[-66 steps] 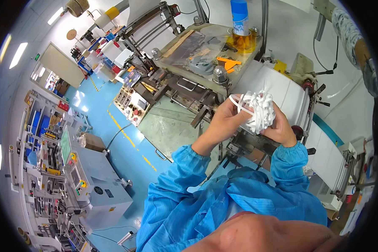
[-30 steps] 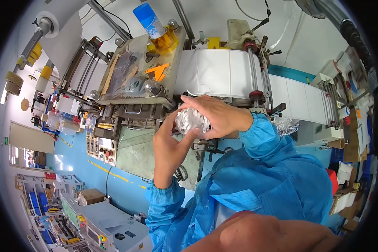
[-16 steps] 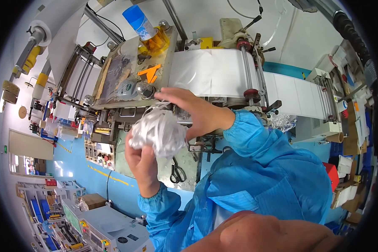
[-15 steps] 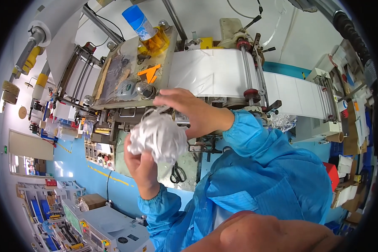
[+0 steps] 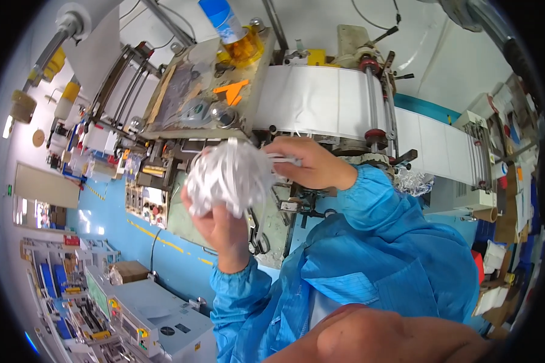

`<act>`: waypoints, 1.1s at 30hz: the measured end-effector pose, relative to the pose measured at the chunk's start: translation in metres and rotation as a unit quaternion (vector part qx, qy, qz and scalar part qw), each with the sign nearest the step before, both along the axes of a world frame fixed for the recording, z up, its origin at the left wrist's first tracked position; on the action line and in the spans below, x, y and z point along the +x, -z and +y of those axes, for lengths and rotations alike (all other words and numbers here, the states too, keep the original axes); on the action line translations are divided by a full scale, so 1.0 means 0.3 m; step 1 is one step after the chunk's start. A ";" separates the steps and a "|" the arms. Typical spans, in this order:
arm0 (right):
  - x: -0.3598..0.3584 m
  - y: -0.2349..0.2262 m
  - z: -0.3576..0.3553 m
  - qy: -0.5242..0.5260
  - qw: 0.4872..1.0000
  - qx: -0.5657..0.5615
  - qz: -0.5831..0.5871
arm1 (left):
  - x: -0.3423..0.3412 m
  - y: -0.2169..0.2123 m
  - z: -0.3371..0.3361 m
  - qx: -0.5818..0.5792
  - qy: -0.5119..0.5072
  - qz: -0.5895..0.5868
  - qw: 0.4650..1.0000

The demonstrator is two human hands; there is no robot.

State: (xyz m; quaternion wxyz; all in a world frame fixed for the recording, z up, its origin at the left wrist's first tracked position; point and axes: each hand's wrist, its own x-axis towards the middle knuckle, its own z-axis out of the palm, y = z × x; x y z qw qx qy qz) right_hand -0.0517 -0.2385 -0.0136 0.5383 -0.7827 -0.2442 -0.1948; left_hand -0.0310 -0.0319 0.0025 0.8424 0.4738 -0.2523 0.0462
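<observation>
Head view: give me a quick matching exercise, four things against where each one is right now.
Things:
1. bundle of white strips
2. right hand
3. orange clip
4. scissors

Places:
A. on the clear cover at the machine top
B. hanging below the bundle
C. gripped from beneath by the left hand
D. pulling strips beside the white web roll

Pairs: 1-C, 2-D, 3-A, 4-B

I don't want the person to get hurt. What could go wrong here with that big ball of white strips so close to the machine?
Loose strips trail from the bundle of white strips in the left hand toward the right hand, which sits close to the rollers carrying the white web; a strip or sleeve might catch there. The bundle might also shed pieces into the machine.
</observation>
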 end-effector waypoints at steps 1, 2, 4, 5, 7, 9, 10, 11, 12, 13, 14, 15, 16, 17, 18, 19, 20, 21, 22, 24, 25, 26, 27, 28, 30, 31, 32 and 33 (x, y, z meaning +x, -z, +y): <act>-0.010 0.002 -0.008 -0.007 1.000 0.002 0.000 | -0.001 -0.021 -0.023 -0.021 -0.004 0.081 0.997; -0.018 0.005 -0.014 -0.014 0.998 0.040 0.042 | 0.007 -0.021 -0.043 -0.033 0.001 0.081 0.996; -0.036 -0.009 -0.015 -0.008 0.992 0.070 0.105 | 0.021 -0.021 -0.074 -0.057 -0.006 0.082 0.995; -0.032 -0.002 -0.008 -0.017 0.992 0.070 0.105 | 0.026 -0.024 -0.082 -0.057 -0.015 0.081 0.995; -0.024 0.022 -0.005 0.084 0.996 -0.027 -0.033 | 0.033 -0.021 -0.105 0.066 -0.113 -0.029 0.991; -0.040 0.005 -0.001 0.065 0.998 -0.018 0.020 | 0.046 0.002 -0.119 0.145 -0.181 -0.076 0.970; -0.048 -0.003 -0.005 0.075 0.993 -0.089 0.030 | 0.055 -0.002 -0.108 0.244 -0.267 -0.193 0.912; -0.050 -0.007 -0.007 0.085 0.983 -0.161 0.039 | 0.062 -0.018 -0.099 0.338 -0.343 -0.302 0.823; -0.052 0.000 -0.008 0.107 0.980 -0.169 0.021 | 0.064 -0.036 -0.118 0.351 -0.346 -0.327 0.806; -0.045 0.017 -0.021 0.101 0.980 -0.171 0.019 | 0.069 -0.048 -0.126 0.417 -0.343 -0.324 0.777; -0.032 0.039 -0.038 0.107 0.983 -0.148 -0.014 | 0.077 -0.054 -0.124 0.477 -0.317 -0.302 0.763; -0.022 0.049 -0.049 0.113 0.985 -0.124 -0.047 | 0.086 -0.057 -0.124 0.533 -0.287 -0.278 0.745; -0.029 0.048 -0.043 0.101 0.994 -0.031 0.021 | 0.094 -0.060 -0.125 0.533 -0.292 -0.274 0.745; -0.026 0.055 -0.048 0.096 0.995 -0.034 0.020 | 0.101 -0.063 -0.125 0.602 -0.222 -0.215 0.736; -0.021 0.069 -0.054 0.101 0.995 0.009 0.024 | 0.109 -0.068 -0.123 0.662 -0.150 -0.155 0.718; -0.014 0.080 -0.057 0.107 0.993 0.051 0.027 | 0.121 -0.066 -0.121 0.661 -0.154 -0.152 0.719; -0.007 0.084 -0.057 0.115 0.991 0.067 0.025 | 0.135 -0.058 -0.120 0.645 -0.065 -0.119 0.752; 0.000 0.091 -0.057 0.111 0.991 0.066 0.023 | 0.147 -0.051 -0.118 0.622 0.024 -0.086 0.778; 0.007 0.101 -0.058 0.109 0.990 0.092 0.007 | 0.154 -0.046 -0.122 0.613 0.084 -0.055 0.784; 0.005 0.121 -0.066 0.084 0.979 0.181 0.047 | 0.157 -0.011 -0.137 0.556 0.129 -0.003 0.821; 0.005 0.119 -0.073 0.084 0.979 0.181 0.047 | 0.159 -0.002 -0.148 0.494 0.176 0.048 0.850; 0.004 0.112 -0.080 0.075 0.982 0.167 0.055 | 0.160 -0.002 -0.157 0.473 0.197 0.078 0.855; 0.002 0.107 -0.087 0.063 0.984 0.154 0.062 | 0.167 0.014 -0.159 0.472 0.194 0.078 0.856; 0.005 0.115 -0.103 0.020 0.990 0.126 0.061 | 0.182 0.046 -0.160 0.442 0.201 0.117 0.866; -0.004 0.091 -0.077 0.025 0.993 0.104 0.042 | 0.187 0.063 -0.169 0.410 0.206 0.157 0.875; -0.010 0.074 -0.068 0.032 0.996 0.082 0.023 | 0.183 0.062 -0.175 0.393 0.184 0.162 0.886; -0.013 0.063 -0.073 0.021 1.000 0.017 0.012 | 0.180 0.063 -0.179 0.376 0.161 0.166 0.897; -0.018 0.053 -0.069 0.021 1.000 0.018 0.014 | 0.175 0.066 -0.181 0.376 0.161 0.168 0.897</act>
